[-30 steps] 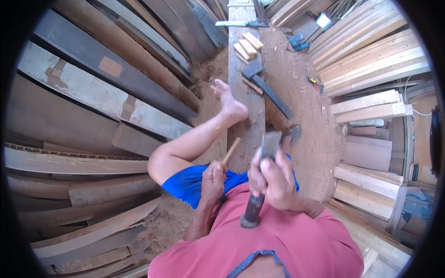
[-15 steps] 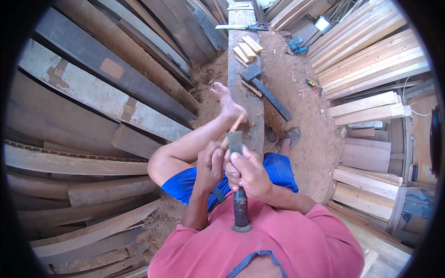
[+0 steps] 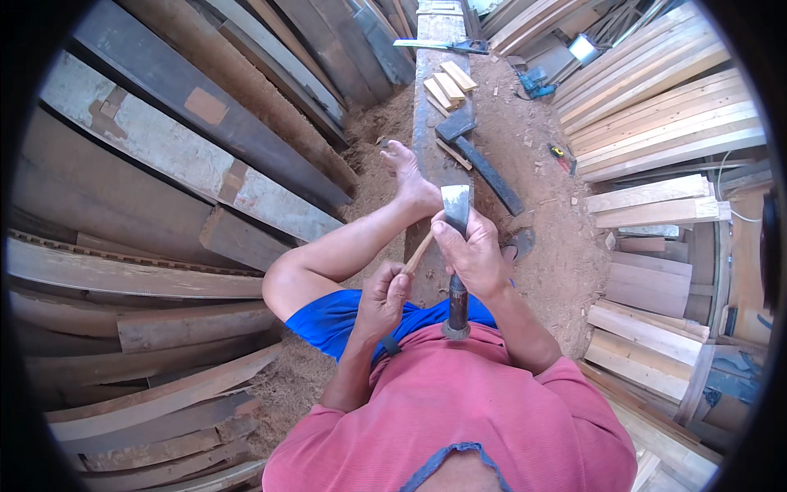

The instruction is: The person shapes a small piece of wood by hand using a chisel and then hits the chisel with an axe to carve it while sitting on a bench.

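My right hand (image 3: pixel 475 252) is closed around a wide-bladed chisel (image 3: pixel 456 203), just below its broad metal end. The chisel's dark handle points down toward my shirt, ending in a worn, frayed-looking butt. A thin wooden stick (image 3: pixel 420 252) slants up from my left hand (image 3: pixel 384 297), whose fingers are closed on its lower end. The stick's upper end meets my right hand beside the blade; whether the edge touches it I cannot tell. Beyond the hands, a dark mallet (image 3: pixel 485 168) lies across a long wooden bench (image 3: pixel 433 70), where my bare foot also rests.
Farther along the bench lie several small wood blocks (image 3: pixel 449 86) and a handsaw (image 3: pixel 438 44). Large boards (image 3: pixel 164 139) lean on the left. Stacked planks (image 3: pixel 672 107) fill the right side. A blue power tool (image 3: pixel 534 82) and a yellow-and-red tool (image 3: pixel 561 157) lie on the sawdust-covered ground.
The chisel and my right hand have moved up and right, away from my chest. My left hand is lower and farther from the right, and the stick shows more clearly between them.
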`<state>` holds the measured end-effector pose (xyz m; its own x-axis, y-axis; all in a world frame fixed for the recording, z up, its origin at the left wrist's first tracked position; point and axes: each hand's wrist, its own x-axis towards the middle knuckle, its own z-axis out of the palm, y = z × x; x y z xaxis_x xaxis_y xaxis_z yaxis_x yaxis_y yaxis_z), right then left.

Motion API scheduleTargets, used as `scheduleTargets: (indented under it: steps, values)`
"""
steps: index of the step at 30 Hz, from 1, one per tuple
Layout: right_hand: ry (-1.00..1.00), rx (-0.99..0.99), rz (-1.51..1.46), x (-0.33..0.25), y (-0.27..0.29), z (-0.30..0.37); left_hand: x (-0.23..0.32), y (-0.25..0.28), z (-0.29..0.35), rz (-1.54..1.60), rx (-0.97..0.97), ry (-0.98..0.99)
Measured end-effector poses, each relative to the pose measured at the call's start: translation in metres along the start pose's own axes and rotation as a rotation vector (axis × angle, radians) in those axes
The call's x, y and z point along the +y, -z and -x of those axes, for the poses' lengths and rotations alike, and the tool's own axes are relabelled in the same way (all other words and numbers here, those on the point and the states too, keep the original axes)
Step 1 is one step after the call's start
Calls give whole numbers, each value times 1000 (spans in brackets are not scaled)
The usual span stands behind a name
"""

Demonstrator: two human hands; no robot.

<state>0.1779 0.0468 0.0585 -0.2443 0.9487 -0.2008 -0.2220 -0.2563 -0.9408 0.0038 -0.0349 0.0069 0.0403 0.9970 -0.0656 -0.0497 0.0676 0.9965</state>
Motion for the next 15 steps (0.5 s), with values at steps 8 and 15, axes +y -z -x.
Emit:
scheduleTargets:
  steps: [8, 15]
  values:
    - [-40, 45, -113, 9, -6, 3, -18, -10, -23, 427, -177, 236]
    - [-325, -111, -660, 16, -28, 20, -10, -2, -34, 737, -109, 268]
